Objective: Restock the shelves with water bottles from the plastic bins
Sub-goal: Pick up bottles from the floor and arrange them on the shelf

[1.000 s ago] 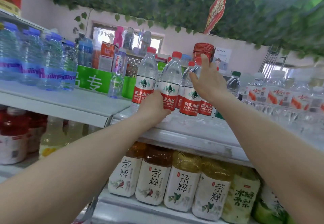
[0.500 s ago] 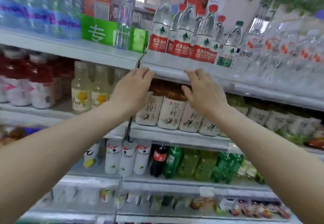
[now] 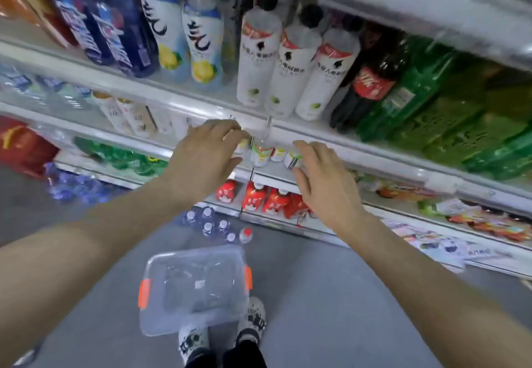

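You are looking down a run of shelves (image 3: 290, 134) at the floor (image 3: 331, 295). At far left, dark blue bottles (image 3: 109, 30) are standing on an upper shelf, with two lemon-label bottles (image 3: 184, 36) beside them. Next along, three white bottles (image 3: 288, 59) are lining the shelf edge, then a cola bottle (image 3: 365, 85) and green bottles (image 3: 431, 108) further right. Lower down, red packs (image 3: 264, 199) are sitting between your wrists, and flat packets (image 3: 475, 220) are lying on the bottom shelf at right.

Your left hand (image 3: 205, 156) is hovering in front of a shelf edge, fingers (image 3: 230, 133) loosely spread and holding nothing. Your right hand (image 3: 322, 179) is hovering just beside it, fingers relaxed, also holding nothing. Small bottles (image 3: 266, 154) on the shelf behind are showing between the two hands.

On the floor below, a cluster of water bottles (image 3: 211, 225) is standing near the bottom shelf; most have pale caps and one has a red cap. Just nearer you, the clear plastic bin (image 3: 194, 287) with orange latches is sitting lid-on, touching your shoes (image 3: 221, 333). Its contents are too blurred to tell.
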Available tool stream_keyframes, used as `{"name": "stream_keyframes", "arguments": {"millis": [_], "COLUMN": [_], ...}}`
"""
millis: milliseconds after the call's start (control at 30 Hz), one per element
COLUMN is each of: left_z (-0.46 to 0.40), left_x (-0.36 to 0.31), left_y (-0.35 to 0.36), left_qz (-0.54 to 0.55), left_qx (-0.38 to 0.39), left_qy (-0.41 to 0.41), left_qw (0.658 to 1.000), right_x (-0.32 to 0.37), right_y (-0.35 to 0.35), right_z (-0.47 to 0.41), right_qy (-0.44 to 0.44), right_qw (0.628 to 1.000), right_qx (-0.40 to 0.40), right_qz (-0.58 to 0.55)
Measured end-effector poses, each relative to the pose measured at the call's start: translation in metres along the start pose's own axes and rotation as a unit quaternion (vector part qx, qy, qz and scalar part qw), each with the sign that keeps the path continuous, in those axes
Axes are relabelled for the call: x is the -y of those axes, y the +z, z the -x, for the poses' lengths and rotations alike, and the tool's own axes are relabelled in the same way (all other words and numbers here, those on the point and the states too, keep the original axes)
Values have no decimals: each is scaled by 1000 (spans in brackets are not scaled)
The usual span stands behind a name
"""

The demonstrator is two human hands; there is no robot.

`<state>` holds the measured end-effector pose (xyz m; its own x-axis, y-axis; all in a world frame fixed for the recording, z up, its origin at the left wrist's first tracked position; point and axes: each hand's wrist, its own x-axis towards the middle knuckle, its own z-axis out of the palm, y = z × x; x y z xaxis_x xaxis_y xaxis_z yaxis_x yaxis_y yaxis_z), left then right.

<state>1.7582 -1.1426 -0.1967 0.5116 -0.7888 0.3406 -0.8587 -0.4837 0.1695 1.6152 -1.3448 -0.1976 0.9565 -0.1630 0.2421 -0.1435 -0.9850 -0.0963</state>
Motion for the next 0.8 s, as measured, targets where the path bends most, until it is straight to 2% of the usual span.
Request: {"name": "stream_keyframes", "arguments": {"millis": [267,367,500,667,800], "left_z": [134,179,228,264,285], "left_x": [24,23,24,32,38], "left_y": [235,320,421,517,559], "left_qz": [36,35,62,48,38], "left_qx": [128,190,223,248,251], "left_qy": [-53,-97,-125,-115,-118], "left_qw": [990,976,965,961,960], "right_x": [-3,-10,-20,-32,-32], "right_y": [248,341,453,565,621], "right_z": [71,101,136,156,161], "right_qy": [57,84,120,127,165], "right_qw": [987,976,957,946,937], "right_qx": [113,165,230,257,221], "right_qz": [-104,-115,-128,-153,-214]}}
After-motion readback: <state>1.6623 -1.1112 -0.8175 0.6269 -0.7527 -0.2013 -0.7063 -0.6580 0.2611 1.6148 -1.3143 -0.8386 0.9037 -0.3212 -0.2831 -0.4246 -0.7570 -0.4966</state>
